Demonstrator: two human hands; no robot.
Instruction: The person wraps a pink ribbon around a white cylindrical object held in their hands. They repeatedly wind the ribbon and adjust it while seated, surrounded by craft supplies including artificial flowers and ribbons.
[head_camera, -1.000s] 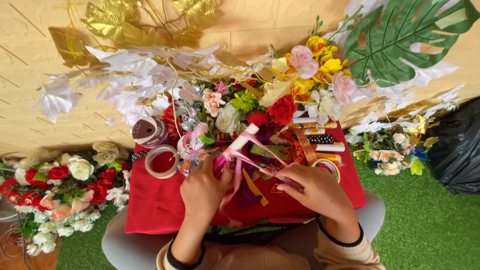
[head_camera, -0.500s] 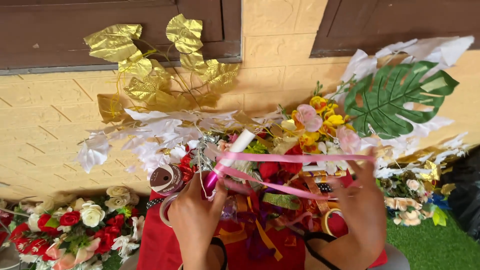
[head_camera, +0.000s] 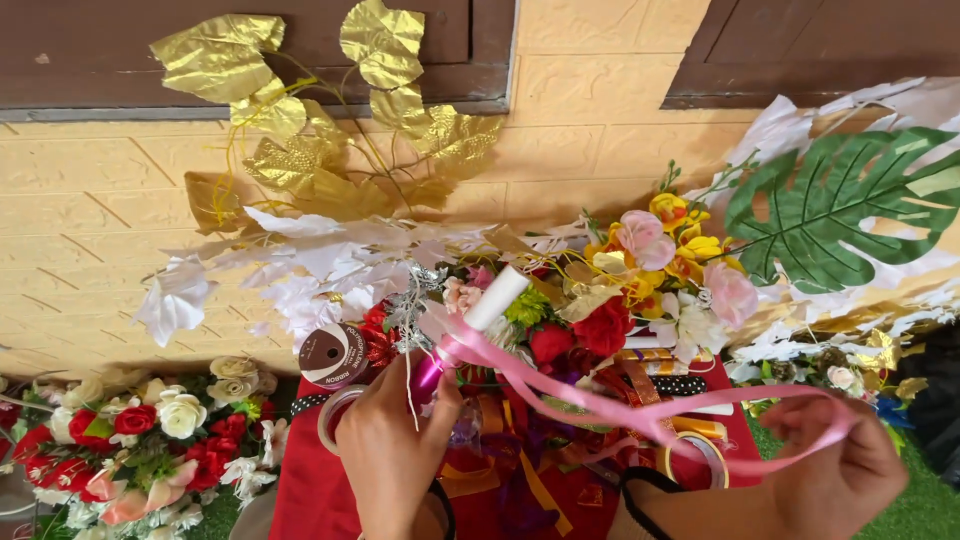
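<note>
My left hand (head_camera: 392, 455) grips the lower end of a white stick (head_camera: 492, 300) wrapped in pink ribbon (head_camera: 600, 405) and holds it tilted up toward the right. My right hand (head_camera: 835, 470) sits low at the right, pinching a loop of the same pink ribbon, which stretches taut between the two hands. Under them lies a red-covered table (head_camera: 310, 495) strewn with orange and purple ribbons. Just behind stands a heap of artificial flowers (head_camera: 610, 310) in red, pink, yellow and white.
A brown ribbon spool (head_camera: 333, 353) and a tape roll (head_camera: 335, 415) lie left of my left hand; another roll (head_camera: 700, 455) lies near my right wrist. Gold leaves (head_camera: 320, 150), white leaves (head_camera: 300, 260), a green monstera leaf (head_camera: 850, 205) and a rose bunch (head_camera: 150, 440) surround the table.
The view tilted up from the tabletop to the wall. My hands have lifted the stick and drawn apart, the right hand pulling the pink ribbon out to the right.
</note>
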